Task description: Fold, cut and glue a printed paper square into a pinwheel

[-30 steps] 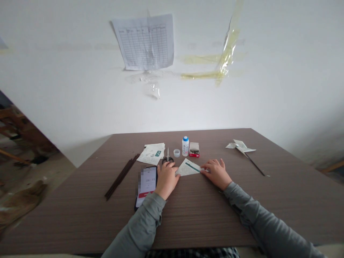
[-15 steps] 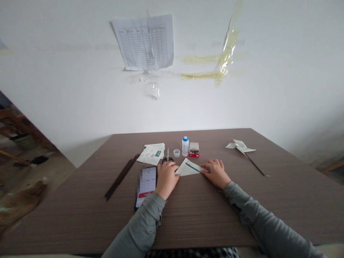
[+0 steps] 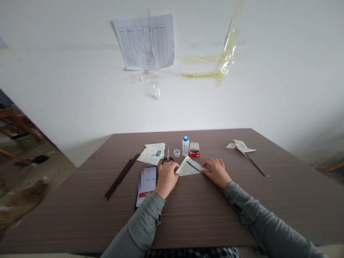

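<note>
Holding the folded paper (image 3: 189, 167) narrowly between thumbs and fingers, you grip its nine o'clock corner with your left hand (image 3: 167, 178) and its three o'clock corner with your right hand (image 3: 216, 172). It sits ahead at twelve o'clock, on or just above the table (image 3: 188, 218). Its peak points to about twelve; its long axis runs roughly nine to three. Judged progress: one triangular fold is formed; no cuts or attachments show, so shaping and fastening appear outstanding. From the paper, sheets (image 3: 149, 154) lie flat at ten o'clock, dark sticks (image 3: 122, 177) at nine, and a seemingly complete pinwheel (image 3: 241, 145) at two.
</note>
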The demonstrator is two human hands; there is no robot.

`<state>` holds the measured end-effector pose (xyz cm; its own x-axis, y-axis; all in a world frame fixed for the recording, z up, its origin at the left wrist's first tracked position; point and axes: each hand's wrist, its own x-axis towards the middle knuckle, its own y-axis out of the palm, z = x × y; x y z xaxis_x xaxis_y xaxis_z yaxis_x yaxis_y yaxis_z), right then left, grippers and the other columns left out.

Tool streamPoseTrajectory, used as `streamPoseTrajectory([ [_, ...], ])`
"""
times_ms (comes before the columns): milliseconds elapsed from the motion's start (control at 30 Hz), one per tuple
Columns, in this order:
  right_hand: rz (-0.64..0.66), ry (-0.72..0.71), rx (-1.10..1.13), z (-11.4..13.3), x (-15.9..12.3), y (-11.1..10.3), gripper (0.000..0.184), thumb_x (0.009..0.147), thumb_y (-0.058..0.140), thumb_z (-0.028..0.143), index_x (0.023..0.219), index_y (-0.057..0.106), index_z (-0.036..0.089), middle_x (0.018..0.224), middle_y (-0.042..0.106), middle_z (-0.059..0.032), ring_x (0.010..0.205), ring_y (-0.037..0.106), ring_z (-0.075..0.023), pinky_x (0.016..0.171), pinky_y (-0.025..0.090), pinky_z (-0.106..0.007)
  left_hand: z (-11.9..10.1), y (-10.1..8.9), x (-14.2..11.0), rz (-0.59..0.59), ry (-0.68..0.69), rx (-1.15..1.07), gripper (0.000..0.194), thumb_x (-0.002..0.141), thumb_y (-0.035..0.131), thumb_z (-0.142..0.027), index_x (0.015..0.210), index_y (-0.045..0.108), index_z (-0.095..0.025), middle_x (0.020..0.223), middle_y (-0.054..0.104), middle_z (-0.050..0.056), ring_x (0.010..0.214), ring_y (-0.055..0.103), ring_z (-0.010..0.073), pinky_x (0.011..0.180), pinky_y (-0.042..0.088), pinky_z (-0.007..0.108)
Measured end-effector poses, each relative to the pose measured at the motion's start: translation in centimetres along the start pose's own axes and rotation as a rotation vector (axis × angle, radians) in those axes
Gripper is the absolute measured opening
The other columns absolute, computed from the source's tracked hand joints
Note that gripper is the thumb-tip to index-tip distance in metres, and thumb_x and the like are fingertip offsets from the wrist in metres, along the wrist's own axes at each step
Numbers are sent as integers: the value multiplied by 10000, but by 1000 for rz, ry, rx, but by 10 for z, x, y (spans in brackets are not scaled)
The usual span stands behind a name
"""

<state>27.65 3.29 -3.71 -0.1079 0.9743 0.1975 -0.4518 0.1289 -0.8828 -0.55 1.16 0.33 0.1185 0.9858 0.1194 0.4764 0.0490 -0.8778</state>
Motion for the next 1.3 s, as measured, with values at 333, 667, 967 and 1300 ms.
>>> streamPoseTrajectory([
  [333, -10, -47, -69, -3, -1, -6, 120, 1059, 872, 303, 1087, 986, 322, 1322, 913, -96, 1399, 786, -403, 1475, 459, -809, -1, -3, -1, 22, -2, 17, 319, 1015, 896, 6, 1187, 901, -263, 1454, 946, 95, 1521, 831, 358, 1363, 576, 553],
  [667, 54, -30, 6, -3, 0, -9, 197, 1098, 823, 265, 1119, 1002, 344, 1249, 990, -75, 1433, 836, -406, 1497, 401, -842, -1, -1, -2, 45, -20, 57, 283, 1064, 880, -24, 1242, 950, -232, 1521, 934, 146, 1605, 801, 398, 1403, 576, 624],
  [967, 52, -3, 70, -3, 0, -7, 268, 1154, 729, 303, 1116, 989, 356, 1302, 1007, -75, 1510, 814, -422, 1511, 308, -944, 4, 1, -2, 21, 4, 86, 212, 1057, 883, -45, 1030, 916, -253, 1446, 933, 122, 1580, 787, 397, 1386, 591, 618],
  [1300, 42, 2, 31, 0, -1, -10, 278, 1148, 738, 267, 1150, 998, 364, 1295, 993, -76, 1566, 803, -416, 1512, 345, -962, 0, -4, -3, 36, -14, 110, 227, 1129, 826, -56, 1094, 901, -268, 1501, 923, 119, 1595, 783, 383, 1382, 583, 590],
])
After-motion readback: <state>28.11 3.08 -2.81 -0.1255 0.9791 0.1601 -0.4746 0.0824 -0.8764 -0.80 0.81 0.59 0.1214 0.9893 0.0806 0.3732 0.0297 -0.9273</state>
